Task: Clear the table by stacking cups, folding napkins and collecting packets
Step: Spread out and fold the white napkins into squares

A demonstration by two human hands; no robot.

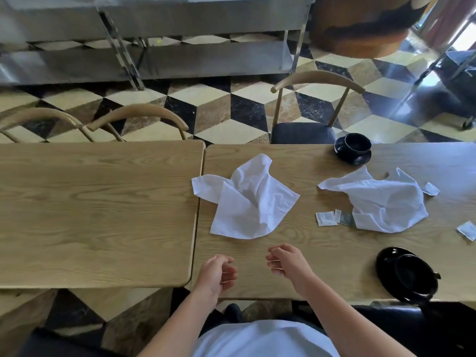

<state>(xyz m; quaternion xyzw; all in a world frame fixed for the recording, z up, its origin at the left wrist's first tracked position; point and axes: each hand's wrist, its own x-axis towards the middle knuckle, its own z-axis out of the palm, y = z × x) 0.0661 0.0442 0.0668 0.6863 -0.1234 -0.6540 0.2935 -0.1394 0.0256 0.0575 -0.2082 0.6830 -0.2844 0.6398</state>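
Note:
Two crumpled white napkins lie on the right wooden table [322, 253]: one napkin [247, 199] straight ahead, another napkin [381, 202] further right. Small white packets sit by the right napkin: a pair of packets [327, 217] at its left, one packet [430, 188] at its right, one packet [467, 230] near the frame edge. A black cup on a saucer [353, 148] stands at the far edge, a second black cup and saucer [408, 275] at the near right. My left hand [217, 273] and right hand [287, 261] hover below the middle napkin, fingers loosely curled, holding nothing.
A second wooden table [95, 212] adjoins on the left, with a narrow gap between the two. Wooden chairs [316, 81] stand along the far side, and a dark seat [412, 328] is at the near right. Steel shelving [159, 60] lines the back over a checkered floor.

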